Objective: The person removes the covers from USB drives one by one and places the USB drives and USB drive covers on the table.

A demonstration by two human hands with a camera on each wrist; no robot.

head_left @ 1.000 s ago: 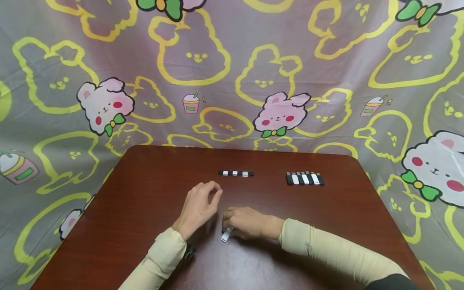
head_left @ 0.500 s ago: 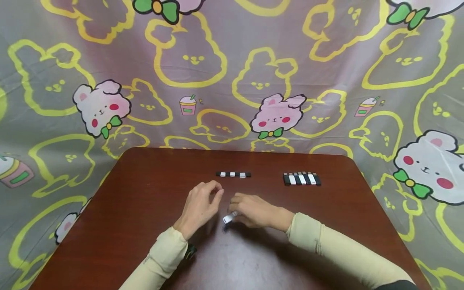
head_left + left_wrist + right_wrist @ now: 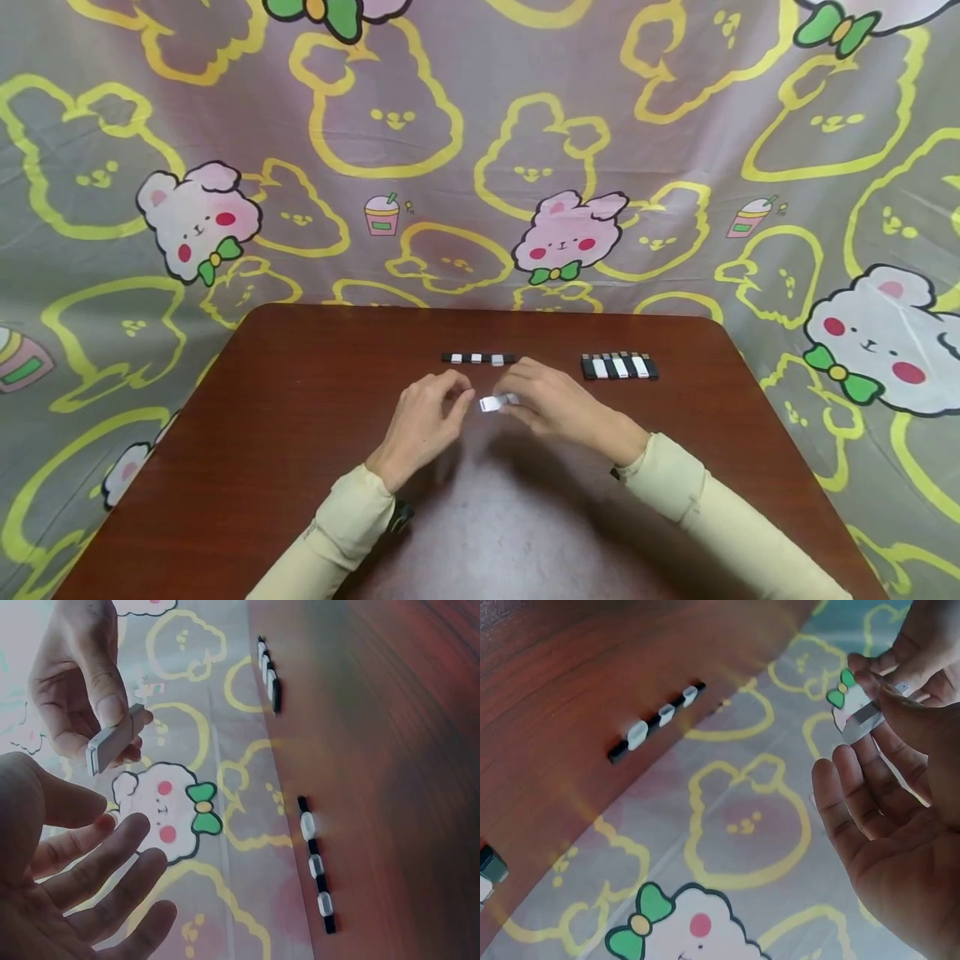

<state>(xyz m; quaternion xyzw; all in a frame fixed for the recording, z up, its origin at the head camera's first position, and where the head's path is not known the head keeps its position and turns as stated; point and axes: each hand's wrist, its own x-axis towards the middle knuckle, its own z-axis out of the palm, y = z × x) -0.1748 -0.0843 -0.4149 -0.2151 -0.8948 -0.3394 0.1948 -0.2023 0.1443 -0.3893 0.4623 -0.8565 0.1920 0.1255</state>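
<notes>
My right hand (image 3: 551,402) pinches a white USB stick (image 3: 491,403) between thumb and fingertips, raised over the table. In the left wrist view the stick (image 3: 116,742) shows a seam across its body, near the far end. My left hand (image 3: 426,425) is just left of it, palm turned inward, with nothing in its fingers. Seen from the left wrist, the fingers (image 3: 142,885) are spread and slightly bent, apart from the stick. In the right wrist view the stick (image 3: 861,726) overlaps the gap between both hands.
Behind the hands, small black and white pieces (image 3: 476,358) form an alternating row. To its right lies a row of black and white USB sticks (image 3: 618,367), metal plugs toward the back. A patterned curtain (image 3: 420,125) hangs behind the brown table (image 3: 300,400).
My right hand has lifted the white USB stick off the table and carried it forward, close to the left hand's fingertips. The left hand has barely moved.
</notes>
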